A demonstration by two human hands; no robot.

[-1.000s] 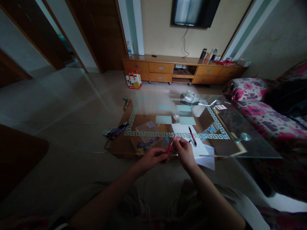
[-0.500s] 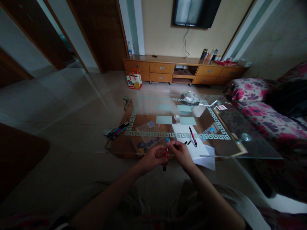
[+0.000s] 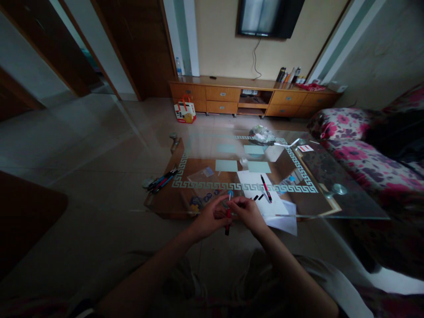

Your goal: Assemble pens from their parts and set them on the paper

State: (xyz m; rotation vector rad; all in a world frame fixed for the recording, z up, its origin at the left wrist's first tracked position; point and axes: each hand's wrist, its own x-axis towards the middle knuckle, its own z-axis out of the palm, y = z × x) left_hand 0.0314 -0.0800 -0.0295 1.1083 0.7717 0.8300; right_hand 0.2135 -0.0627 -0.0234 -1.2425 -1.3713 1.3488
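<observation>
My left hand (image 3: pixel 209 221) is closed around the red and black barrel of a pen (image 3: pixel 227 227), held upright just past the near edge of the glass table. At the pen's upper end my right hand (image 3: pixel 247 212) pinches a thin pale stick (image 3: pixel 229 197) that looks like a pen refill. Its lower part is hidden by my fingers, so I cannot tell how far it sits inside the barrel. Beyond my right hand, another red and black pen (image 3: pixel 266 189) lies on white paper (image 3: pixel 276 205), with small black pen parts (image 3: pixel 258 197) beside it.
The glass table (image 3: pixel 357 207) has a pile of pens (image 3: pixel 162 181) at its left edge. A clear plastic sleeve (image 3: pixel 200 175) lies nearby. Toward the far side are a plastic bag (image 3: pixel 261 134) and a red-white card (image 3: pixel 305 148). A flowered sofa (image 3: pixel 371 176) flanks the right.
My right hand has shifted slightly down toward the pen barrel, and the pale stick's top stands out above my fingers. My left hand stays nearly in place with the pen.
</observation>
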